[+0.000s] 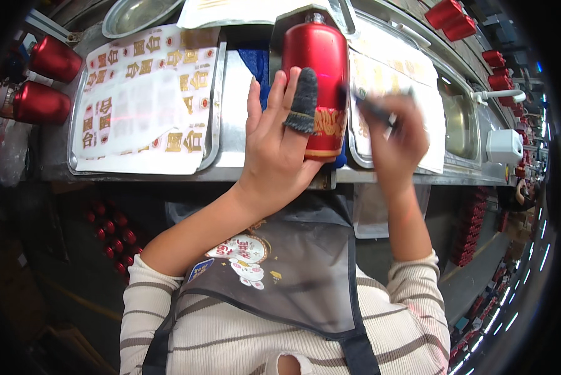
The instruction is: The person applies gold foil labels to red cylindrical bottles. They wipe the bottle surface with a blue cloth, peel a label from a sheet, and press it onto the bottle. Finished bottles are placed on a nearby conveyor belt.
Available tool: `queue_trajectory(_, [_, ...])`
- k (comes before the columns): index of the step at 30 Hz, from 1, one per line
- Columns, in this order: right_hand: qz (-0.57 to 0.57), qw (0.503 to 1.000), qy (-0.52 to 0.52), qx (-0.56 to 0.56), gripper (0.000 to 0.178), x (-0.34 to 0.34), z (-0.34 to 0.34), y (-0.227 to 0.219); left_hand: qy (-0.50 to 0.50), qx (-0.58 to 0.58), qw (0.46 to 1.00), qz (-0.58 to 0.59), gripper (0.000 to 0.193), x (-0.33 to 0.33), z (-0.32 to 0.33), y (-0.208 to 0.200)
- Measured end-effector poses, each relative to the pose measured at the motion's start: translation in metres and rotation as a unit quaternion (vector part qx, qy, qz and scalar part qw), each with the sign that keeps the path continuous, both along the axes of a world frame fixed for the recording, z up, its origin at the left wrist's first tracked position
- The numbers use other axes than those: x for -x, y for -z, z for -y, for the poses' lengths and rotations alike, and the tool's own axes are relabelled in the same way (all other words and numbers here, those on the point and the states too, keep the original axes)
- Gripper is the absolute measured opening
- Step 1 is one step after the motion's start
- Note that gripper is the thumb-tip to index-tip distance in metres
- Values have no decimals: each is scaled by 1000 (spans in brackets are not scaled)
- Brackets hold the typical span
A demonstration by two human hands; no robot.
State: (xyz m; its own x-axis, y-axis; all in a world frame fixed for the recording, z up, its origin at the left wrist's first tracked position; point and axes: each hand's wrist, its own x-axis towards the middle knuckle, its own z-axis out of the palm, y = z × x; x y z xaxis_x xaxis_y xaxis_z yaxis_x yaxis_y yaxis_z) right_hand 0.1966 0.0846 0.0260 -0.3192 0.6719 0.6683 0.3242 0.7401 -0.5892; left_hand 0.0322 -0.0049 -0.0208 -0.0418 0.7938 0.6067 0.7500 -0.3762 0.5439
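Note:
A glossy red bottle with gold lettering around its lower part lies in front of me, its neck pointing away. My left hand holds it at its lower left side, fingers stretched along it and the thumb partly hidden by its base. A dark grey fabric cover sheathes one finger, pressed to the bottle. My right hand is closed around a slim dark tool, whose tip is close to the bottle's right side. Motion blurs this hand and the tool, so its exact kind is unclear.
Left and right lie metal trays with printed decal sheets. Blue cloth shows beside the bottle. More red bottles stand far left. A metal bowl is at the back; a sink with a white faucet is at right.

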Motion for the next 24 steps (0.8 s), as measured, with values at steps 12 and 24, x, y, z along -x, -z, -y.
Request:
queue_trajectory(12, [59,983,-174,-24,31,-16,41,-7,48,154,976,144,99,17,8,-9])
queue_trajectory(24, [-81,988,0,133,28,-16,21,11,39,197,979,37,92,29,6,-14])
